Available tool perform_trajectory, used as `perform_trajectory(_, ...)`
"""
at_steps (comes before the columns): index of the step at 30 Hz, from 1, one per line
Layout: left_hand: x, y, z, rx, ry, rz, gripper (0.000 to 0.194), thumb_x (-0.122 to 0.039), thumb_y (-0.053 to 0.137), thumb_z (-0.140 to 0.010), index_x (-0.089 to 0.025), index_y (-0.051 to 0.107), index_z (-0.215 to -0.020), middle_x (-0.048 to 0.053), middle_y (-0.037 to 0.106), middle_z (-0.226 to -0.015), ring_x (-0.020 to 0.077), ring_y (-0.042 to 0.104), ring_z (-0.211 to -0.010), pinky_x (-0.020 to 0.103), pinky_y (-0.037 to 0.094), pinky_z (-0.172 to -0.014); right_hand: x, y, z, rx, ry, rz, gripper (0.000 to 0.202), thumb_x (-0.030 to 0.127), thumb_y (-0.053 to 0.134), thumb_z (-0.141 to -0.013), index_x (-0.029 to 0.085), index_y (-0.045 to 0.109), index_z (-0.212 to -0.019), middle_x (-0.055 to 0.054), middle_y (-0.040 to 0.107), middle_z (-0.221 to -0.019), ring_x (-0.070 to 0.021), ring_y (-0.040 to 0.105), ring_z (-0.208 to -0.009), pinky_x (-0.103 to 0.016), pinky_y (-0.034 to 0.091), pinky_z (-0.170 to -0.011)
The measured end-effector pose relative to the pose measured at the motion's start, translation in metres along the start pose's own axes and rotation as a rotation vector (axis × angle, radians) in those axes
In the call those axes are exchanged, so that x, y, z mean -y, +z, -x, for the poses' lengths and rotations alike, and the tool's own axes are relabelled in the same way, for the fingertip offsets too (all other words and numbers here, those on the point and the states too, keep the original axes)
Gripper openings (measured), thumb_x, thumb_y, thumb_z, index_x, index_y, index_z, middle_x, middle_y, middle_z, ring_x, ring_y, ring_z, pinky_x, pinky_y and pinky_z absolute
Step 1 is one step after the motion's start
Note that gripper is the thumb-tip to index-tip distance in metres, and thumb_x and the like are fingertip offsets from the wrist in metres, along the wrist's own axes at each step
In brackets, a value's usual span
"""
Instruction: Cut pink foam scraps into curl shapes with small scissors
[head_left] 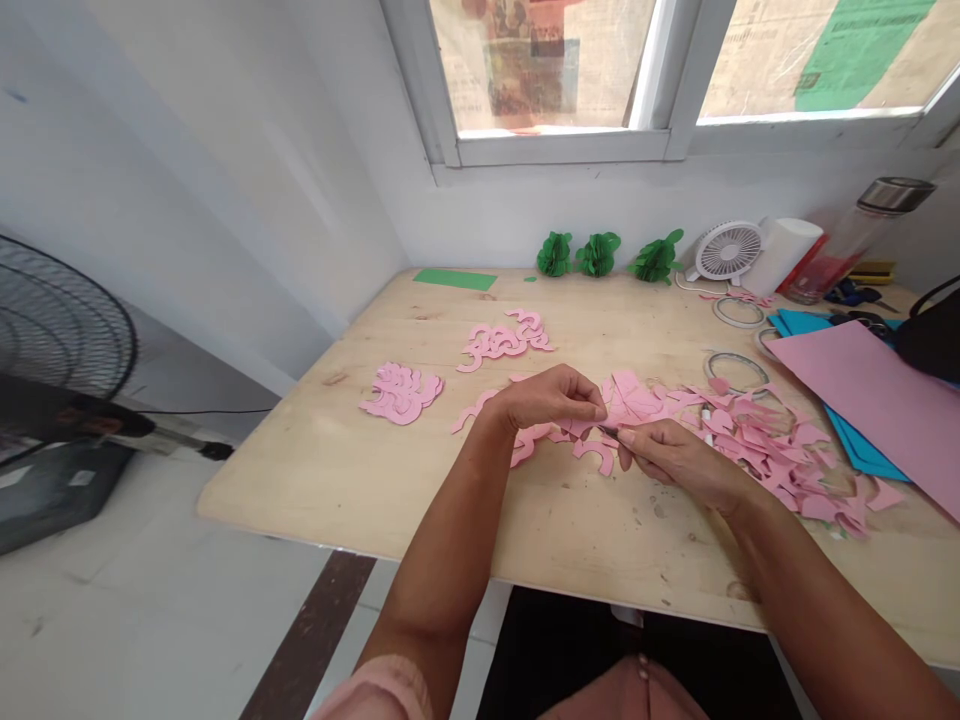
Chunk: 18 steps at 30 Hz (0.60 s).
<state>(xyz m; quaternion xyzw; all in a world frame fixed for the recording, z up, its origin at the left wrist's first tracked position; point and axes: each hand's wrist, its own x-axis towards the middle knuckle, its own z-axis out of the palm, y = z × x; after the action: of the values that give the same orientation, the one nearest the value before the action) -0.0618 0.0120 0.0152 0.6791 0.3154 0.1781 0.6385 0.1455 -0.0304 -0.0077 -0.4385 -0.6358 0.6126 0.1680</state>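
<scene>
My left hand [559, 398] pinches a piece of pink paper [576, 426] over the middle of the table. Closed around a pair of small scissors is my right hand [675, 455]; only the dark blades [609, 432] show, pointing left at the paper, and the handles are hidden in my fingers. Beneath and around both hands lie curved pink cut-outs, one arc [596, 457] just below the blades. Farther left are a pink cut-out cluster [499, 340] and a neat pink stack [403, 392]. Pink scraps [772, 450] are heaped to the right of my right hand.
Green paper ornaments [598, 254] and a green strip [455, 279] sit along the wall. A small white fan [727, 252], a bottle [855, 245], tape rings [737, 372] and pink sheets [874, 400] over blue ones occupy the right. A floor fan [60, 350] stands left of the table [315, 480].
</scene>
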Motion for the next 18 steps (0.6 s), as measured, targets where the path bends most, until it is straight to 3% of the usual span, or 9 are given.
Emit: perform_trajectory(18, 0.0006, 0.0020, -0.0005, -0.019, 0.003, -0.040, 0.016, -0.026, 0.056, -0.072, -0.011, 0.061, -0.069, 0.000, 0.056, -0.054, 0.0082, 0.051, -0.050, 0.019, 0.034, -0.045, -0.0009, 0.0006, -0.0007, -0.008, -0.009, 0.026, 0.045, 0.056, 0.042, -0.082, 0.016, 0.057, -0.067, 0.008, 0.023, -0.045, -0.0080, 0.019, -0.043, -0.025, 0.014, -0.044)
